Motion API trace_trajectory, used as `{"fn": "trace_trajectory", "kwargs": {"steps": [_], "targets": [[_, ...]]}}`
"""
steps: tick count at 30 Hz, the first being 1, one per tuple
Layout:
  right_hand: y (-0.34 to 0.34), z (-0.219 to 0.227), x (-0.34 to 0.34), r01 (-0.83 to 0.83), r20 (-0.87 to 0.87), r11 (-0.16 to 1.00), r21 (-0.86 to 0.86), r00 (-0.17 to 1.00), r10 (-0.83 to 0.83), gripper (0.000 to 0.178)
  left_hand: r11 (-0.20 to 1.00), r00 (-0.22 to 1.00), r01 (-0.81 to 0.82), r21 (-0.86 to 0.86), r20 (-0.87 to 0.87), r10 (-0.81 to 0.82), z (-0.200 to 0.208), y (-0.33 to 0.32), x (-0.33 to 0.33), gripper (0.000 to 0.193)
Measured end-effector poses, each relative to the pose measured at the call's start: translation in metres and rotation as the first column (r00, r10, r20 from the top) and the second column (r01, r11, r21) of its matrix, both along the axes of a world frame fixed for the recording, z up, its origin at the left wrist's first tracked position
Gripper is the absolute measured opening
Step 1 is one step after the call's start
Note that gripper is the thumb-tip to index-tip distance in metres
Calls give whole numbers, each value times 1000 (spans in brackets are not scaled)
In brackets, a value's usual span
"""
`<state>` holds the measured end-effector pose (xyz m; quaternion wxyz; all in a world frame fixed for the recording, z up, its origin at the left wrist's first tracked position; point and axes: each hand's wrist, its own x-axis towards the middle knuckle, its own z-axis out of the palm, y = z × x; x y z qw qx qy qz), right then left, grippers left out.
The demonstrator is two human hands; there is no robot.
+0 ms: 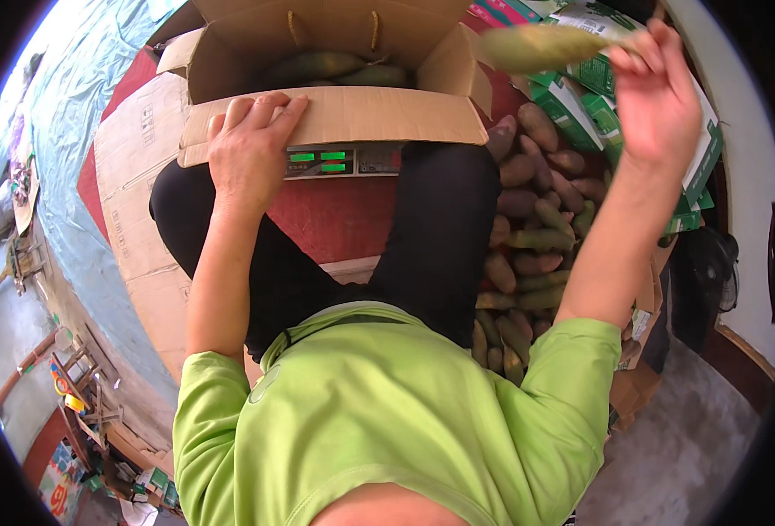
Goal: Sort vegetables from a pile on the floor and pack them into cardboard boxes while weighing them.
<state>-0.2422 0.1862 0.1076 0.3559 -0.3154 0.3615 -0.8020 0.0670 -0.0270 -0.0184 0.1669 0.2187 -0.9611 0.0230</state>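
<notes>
A long green mango [541,48], slightly blurred, is held up at the upper right by its narrow end in the fingers of my right hand [655,92]. My left hand [251,149] has its fingers curled over the front flap [361,117] of an open cardboard box [335,17]. Inside that box lie a few green mangoes [317,66], partly hidden by the flap. The box rests on or just behind a scale [352,164] with lit green displays, between my knees.
Right of my leg is a heap of purple and green mangoes [536,202]. Green-and-white cartons [598,114] are stacked behind it. A black fan [707,272] stands at the far right. Flattened cardboard [137,167] and pale blue sheeting [80,114] lie to the left.
</notes>
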Motion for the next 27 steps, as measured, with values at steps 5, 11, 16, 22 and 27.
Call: {"fn": "trace_trajectory", "kwargs": {"steps": [5, 11, 16, 22, 27], "targets": [[-59, -32, 33, 218, -2, 957, 194, 975, -222, 14, 1000, 1000, -3, -15, 17, 3, 0, -2, 3, 45], [-71, -27, 79, 36, -417, 840, 542, 879, 231, 19, 998, 999, 42, -48, 4, -42, 3, -1, -3, 40], [-22, -47, 56, 208, -535, 869, 448, 841, 74, 23, 999, 1000, 16, -42, 25, -15, 1, -1, -3, 47], [92, -109, 40, 527, -462, 603, 599, 842, -277, 23, 999, 999, 30, -31, 42, -29, -1, -1, -5, 54], [171, -255, 83, 467, -260, 363, 807, 831, -491, 16, 997, 997, 19, -79, 79, -13, -8, -9, 1, 54]]}}
